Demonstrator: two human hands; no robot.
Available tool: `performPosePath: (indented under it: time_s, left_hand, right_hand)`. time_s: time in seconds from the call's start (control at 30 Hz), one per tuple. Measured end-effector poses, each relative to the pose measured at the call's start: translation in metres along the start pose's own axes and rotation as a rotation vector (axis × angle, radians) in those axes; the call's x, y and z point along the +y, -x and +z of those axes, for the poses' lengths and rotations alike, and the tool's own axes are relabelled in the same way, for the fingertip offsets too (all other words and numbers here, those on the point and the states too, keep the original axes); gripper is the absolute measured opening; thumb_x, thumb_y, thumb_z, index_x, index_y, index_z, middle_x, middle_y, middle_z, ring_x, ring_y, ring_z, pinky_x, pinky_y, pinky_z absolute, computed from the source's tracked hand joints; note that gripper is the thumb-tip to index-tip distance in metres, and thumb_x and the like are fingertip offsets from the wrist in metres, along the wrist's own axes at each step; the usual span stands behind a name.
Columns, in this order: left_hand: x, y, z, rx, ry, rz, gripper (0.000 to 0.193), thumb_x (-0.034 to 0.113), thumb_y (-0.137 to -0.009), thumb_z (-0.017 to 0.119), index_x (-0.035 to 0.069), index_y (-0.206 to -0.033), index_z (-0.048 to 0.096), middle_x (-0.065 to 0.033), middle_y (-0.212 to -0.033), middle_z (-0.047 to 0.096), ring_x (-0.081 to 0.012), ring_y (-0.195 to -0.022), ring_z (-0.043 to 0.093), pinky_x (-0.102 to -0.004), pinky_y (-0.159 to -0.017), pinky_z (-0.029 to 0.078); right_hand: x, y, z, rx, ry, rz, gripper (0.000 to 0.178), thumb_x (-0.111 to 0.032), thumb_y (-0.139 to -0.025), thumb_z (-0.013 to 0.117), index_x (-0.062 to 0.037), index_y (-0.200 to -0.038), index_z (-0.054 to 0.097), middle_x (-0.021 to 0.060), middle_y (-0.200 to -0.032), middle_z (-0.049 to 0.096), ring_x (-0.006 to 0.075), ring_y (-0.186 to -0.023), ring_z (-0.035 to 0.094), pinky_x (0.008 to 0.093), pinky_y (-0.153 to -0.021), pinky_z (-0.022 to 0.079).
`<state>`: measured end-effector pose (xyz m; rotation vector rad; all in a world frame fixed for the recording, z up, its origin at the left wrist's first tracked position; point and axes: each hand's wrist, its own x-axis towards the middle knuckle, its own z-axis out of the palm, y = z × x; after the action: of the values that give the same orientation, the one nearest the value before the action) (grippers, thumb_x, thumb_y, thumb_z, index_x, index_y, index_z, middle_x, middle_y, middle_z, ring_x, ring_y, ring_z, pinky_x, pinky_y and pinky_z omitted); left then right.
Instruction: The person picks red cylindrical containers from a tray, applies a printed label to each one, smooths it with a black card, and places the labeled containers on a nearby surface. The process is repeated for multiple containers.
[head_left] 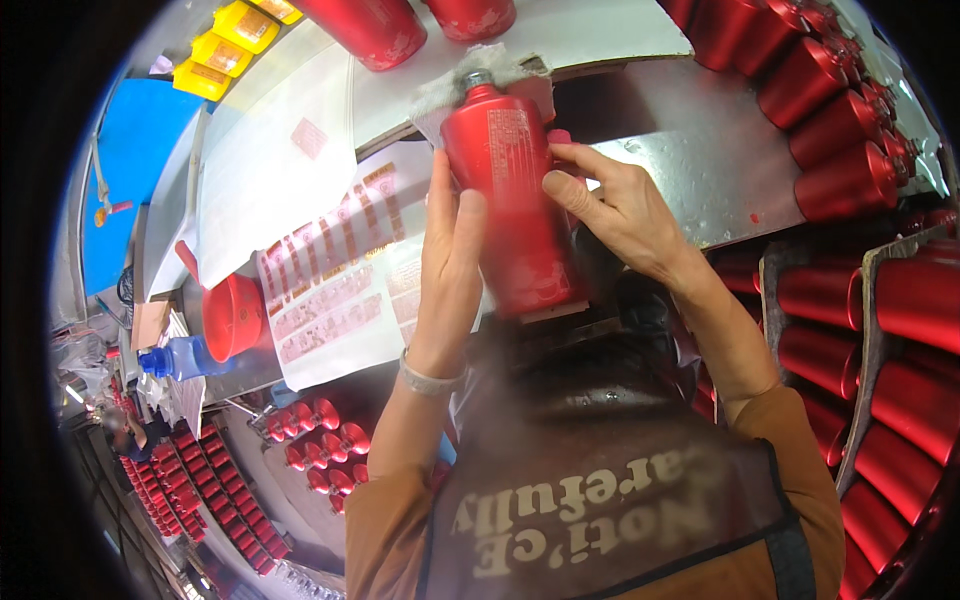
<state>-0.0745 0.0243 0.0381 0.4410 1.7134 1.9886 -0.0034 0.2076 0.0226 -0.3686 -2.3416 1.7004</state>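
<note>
A matte red bottle (512, 210) with a bare metal neck and pale printing on its shoulder is in front of me, neck pointing away. My left hand (448, 270) lies along its left side, fingers stretched upward and thumb against the edge. My right hand (620, 205) grips the right edge, with thumb and forefinger at the upper side; the other fingers are hidden. The neck rests by a crumpled whitish cloth (485, 65). Beside my right forefinger shows a small pink piece (558, 137), whose kind I cannot tell.
Printed decal sheets (335, 260) lie on the bench to the left, near a red basin (232, 318) and a blue bottle (185, 357). Yellow bottles (222, 55) stand far left. Red bottles (848, 185) line the right, with more on racks (870, 330) below. Others fill the lower left.
</note>
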Motion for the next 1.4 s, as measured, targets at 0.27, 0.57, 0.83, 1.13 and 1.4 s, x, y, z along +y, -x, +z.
performPosePath:
  time_s: [0.27,0.57,0.83,1.13,1.4]
  left_hand:
    - [-0.009,-0.02,-0.014,-0.089,0.061,0.017,0.085,0.02,-0.097,0.069,-0.007,-0.158,0.015,-0.0213,-0.147,0.045,-0.023,-0.132,0.05,-0.0346,-0.108,0.043]
    - [-0.016,-0.011,-0.017,-0.1,0.023,0.031,0.086,0.015,-0.097,0.067,-0.004,-0.16,0.011,-0.0233,-0.154,0.036,-0.0249,-0.14,0.042,-0.0361,-0.112,0.04]
    - [-0.01,-0.03,-0.027,-0.089,-0.681,0.578,0.05,0.014,-0.095,0.064,0.01,-0.145,0.056,-0.0251,-0.161,0.028,-0.037,-0.143,0.04,-0.0424,-0.114,0.037]
    - [-0.012,-0.036,-0.03,-0.131,-0.641,0.532,0.051,0.017,-0.095,0.067,0.012,-0.144,0.057,-0.0221,-0.159,0.034,-0.0337,-0.137,0.048,-0.0409,-0.111,0.041]
    - [-0.012,-0.035,-0.032,-0.146,-0.634,0.519,0.053,0.017,-0.093,0.069,0.012,-0.144,0.057,-0.023,-0.158,0.035,-0.0335,-0.137,0.049,-0.0413,-0.111,0.041]
  right_hand:
    - [-0.016,-0.014,-0.004,-0.081,0.172,-0.012,0.076,-0.051,-0.089,0.072,0.007,-0.134,0.056,0.0222,-0.114,0.07,0.0255,-0.101,0.071,0.0347,-0.086,0.054]
    - [-0.014,-0.01,-0.006,-0.111,0.228,-0.025,0.086,-0.051,-0.084,0.077,0.0074,-0.141,0.049,0.0258,-0.117,0.069,0.025,-0.096,0.071,0.0348,-0.082,0.055]
    - [-0.013,-0.009,-0.003,-0.119,0.103,0.027,0.081,-0.044,-0.089,0.075,0.0073,-0.144,0.045,0.0254,-0.127,0.064,0.0239,-0.095,0.072,0.0339,-0.085,0.055]
    - [-0.01,-0.006,0.001,-0.107,0.106,0.031,0.081,-0.042,-0.088,0.077,0.0057,-0.145,0.045,0.0246,-0.13,0.062,0.0239,-0.099,0.071,0.0331,-0.092,0.055]
    - [-0.008,-0.005,0.001,-0.109,0.043,-0.001,0.087,-0.053,-0.084,0.077,0.0076,-0.14,0.049,0.0272,-0.128,0.064,0.036,-0.12,0.065,0.0415,-0.1,0.052]
